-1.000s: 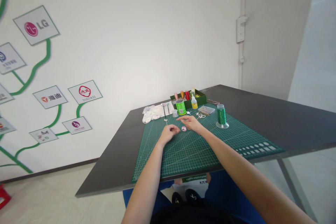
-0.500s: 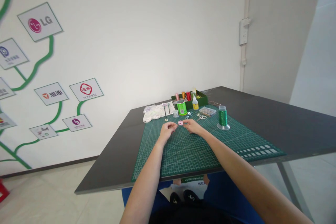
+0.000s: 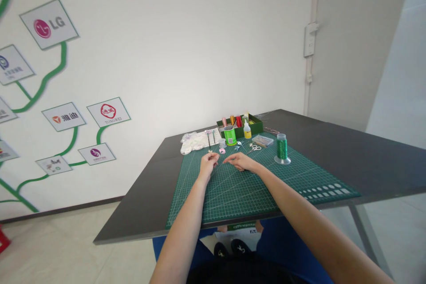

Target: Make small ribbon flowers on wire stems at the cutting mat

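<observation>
Two-handed fingertip work beside a pink roll

Both hands work low over the green cutting mat (image 3: 246,199), with the pink roll (image 3: 222,151) lying just beyond the gap between their fingertips. The step in hand appears to be fine handling at the fingertips; whatever passes between them, if anything, is too small to make out. Such work is best done with a light pinch, the forearms steadied near the mat and each movement kept short, so that the roll is not nudged farther from reach. Care is also advisable at the left knuckles, since a small pale flower-like piece (image 3: 210,151) sits at their far side; whether it touches them cannot be told.

Pose: the left hand (image 3: 206,165) reaches forward, wrist slightly bent, thumb and forefinger drawn close together; whether they grip anything cannot be told. The right hand (image 3: 242,162) comes in from the side, palm down, forefinger extended toward its partner and the other fingers curled beneath; their hold, too, is hidden. The two hands are near one another but apart. Scissors (image 3: 256,147) lie beyond the right hand, and a green thread spool (image 3: 282,147) stands upright to its right.
</observation>
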Available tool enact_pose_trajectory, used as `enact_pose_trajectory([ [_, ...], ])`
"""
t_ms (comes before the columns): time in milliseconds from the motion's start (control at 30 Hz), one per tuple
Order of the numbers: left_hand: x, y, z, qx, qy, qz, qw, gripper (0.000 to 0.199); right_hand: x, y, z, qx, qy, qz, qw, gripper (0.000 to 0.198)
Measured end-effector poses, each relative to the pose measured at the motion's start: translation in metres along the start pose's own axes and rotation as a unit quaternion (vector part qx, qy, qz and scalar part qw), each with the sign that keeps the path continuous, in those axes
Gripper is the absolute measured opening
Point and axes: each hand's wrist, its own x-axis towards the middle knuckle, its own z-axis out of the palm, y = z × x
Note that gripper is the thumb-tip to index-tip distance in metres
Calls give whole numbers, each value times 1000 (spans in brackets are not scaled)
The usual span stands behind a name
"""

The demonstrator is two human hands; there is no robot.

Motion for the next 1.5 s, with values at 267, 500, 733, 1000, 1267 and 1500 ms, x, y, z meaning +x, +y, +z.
enact_pose_trajectory([
  [267, 1, -4, -2, -7, 25, -11, 1000, 28, -2, -2, -1, 18, -27, 5, 999, 42],
  [500, 3, -6, -3, 96, 71, -8, 993, 9, -4, -5, 0, 24, -57, 4, 998, 39],
  [733, 0, -5, -3, 164, 80, 16, 983, 5, -5, -6, 2, 38, -83, -5, 996, 39],
  [1000, -7, -2, 1, 332, 58, 117, 934, 12, -7, -6, 3, 39, -107, -9, 993, 45],
  [1267, -8, -5, 4, 340, -3, 148, 929, 15, -5, -3, 3, 68, -141, -16, 988, 42],
  [1500, -8, -5, 4, 335, -11, 146, 931, 17, -6, -4, 3, 87, -128, -27, 988, 41],
])
